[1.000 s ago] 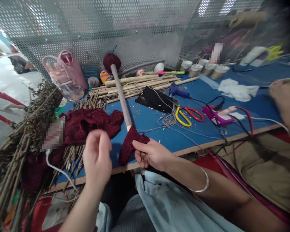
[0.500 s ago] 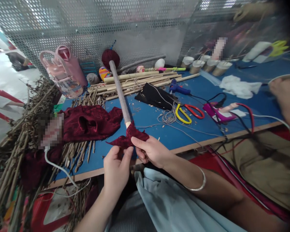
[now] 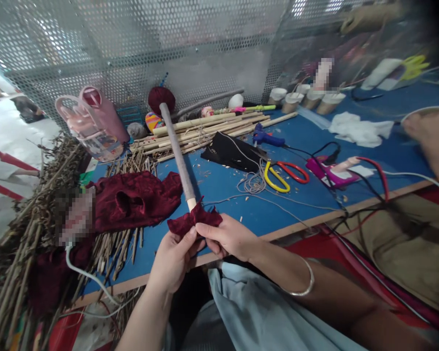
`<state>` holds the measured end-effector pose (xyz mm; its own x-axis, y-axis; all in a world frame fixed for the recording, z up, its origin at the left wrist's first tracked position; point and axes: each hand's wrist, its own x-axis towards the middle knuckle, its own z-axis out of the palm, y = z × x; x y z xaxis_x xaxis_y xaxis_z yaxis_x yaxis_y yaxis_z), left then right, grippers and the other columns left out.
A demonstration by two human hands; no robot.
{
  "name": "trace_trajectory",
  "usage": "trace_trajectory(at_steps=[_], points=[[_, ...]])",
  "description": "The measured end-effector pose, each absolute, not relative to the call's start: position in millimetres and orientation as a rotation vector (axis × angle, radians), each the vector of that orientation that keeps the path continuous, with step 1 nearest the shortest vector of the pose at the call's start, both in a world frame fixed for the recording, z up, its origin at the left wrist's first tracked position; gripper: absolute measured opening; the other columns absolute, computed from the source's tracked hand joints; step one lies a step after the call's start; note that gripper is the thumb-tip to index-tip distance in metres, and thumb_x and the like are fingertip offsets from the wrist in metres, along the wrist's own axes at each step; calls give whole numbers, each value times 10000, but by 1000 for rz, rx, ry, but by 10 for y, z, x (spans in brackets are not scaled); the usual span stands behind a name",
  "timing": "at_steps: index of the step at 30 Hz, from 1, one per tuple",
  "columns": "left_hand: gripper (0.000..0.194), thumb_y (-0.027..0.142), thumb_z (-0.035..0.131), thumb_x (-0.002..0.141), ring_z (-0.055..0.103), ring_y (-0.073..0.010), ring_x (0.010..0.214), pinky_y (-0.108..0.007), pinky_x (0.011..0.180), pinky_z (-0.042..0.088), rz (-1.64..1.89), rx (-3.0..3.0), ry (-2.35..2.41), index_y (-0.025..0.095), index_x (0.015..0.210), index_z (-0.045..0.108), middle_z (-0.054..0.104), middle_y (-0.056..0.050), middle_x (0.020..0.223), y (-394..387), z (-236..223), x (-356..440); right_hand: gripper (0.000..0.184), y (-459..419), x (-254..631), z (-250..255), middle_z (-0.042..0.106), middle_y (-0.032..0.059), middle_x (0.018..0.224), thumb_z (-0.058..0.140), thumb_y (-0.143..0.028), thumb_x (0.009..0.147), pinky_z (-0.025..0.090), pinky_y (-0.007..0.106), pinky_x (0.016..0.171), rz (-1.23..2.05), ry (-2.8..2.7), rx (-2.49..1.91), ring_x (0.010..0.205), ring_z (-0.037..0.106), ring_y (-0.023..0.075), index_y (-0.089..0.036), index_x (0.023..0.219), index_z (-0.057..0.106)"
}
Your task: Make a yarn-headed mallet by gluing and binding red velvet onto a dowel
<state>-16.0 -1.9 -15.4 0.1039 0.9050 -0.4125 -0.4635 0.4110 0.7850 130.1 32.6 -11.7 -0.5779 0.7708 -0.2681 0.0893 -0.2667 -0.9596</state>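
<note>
At the near end of a grey-wrapped stick (image 3: 178, 156), a small piece of dark red cloth (image 3: 183, 222) lies around the bare wooden tip. My left hand (image 3: 172, 261) pinches the cloth's lower edge between thumb and fingers. Beside it my right hand (image 3: 232, 237) grips the same cloth, thumb on top, its fingers curled under the stick's end. The stick's far end rests by a dark red yarn ball (image 3: 161, 100). A larger dark red cloth (image 3: 135, 202) is spread to the left of the stick.
Yellow-and-red-handled scissors (image 3: 277, 176), tangled grey string (image 3: 252, 183), black cloth (image 3: 229, 152) and a blue glue gun (image 3: 268, 137) lie on the blue table (image 3: 219, 181). Thin wooden sticks (image 3: 212, 123) lie behind. Dried stalks (image 3: 54, 170) and a pink bottle (image 3: 104, 114) stand left. Another person's hand (image 3: 429, 134) shows at right.
My left hand has turned and closed in beside my right, its thumb now on the cloth. The cloth is drawn flatter across the stick's end. The view has shifted slightly.
</note>
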Motion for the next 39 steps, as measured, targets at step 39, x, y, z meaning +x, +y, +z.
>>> trace_trajectory(at_steps=[39], points=[[221, 197, 751, 707, 501, -54, 561, -181, 542, 470, 1119, 348, 793, 91, 874, 652, 615, -32, 702, 45, -148, -96, 226, 603, 1377, 4, 572, -38, 519, 705, -310, 713, 326, 188, 470, 1801, -1460, -1070, 453, 421, 45, -133, 604, 614]])
